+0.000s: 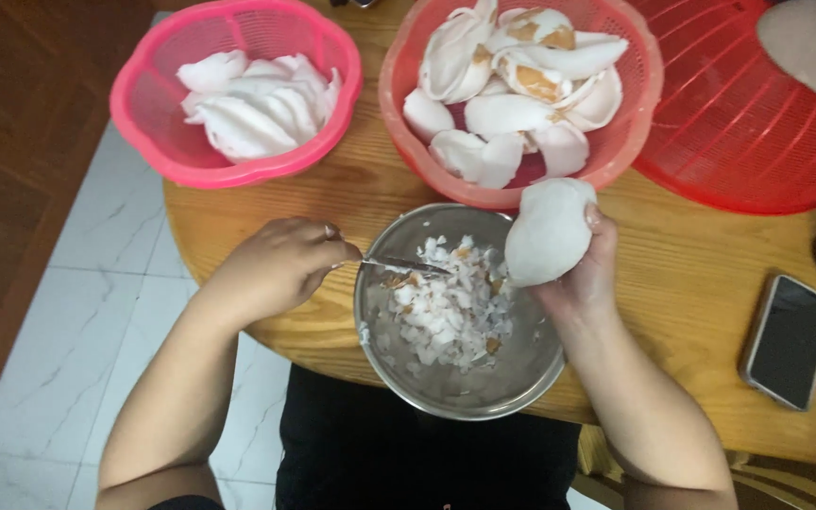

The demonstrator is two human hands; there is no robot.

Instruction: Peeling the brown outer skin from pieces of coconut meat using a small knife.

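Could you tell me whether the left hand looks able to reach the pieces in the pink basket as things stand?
Probably yes: the pink basket sits just beyond the left hand with bare table between, but that hand holds a knife, so grasping the white pieces would be awkward.

Both arms are bare from the wrists up past the elbows, with no sleeves, watch, bracelet or ring in sight. The left hand (pixel 276 264), left of the steel bowl (pixel 531 364), has short nails with a pale, glossy look on the one that shows. The right hand (pixel 583 274), at the bowl's right rim, shows a short plain thumbnail. Below the bowl, the person wears a plain black garment with no print or buttons visible.
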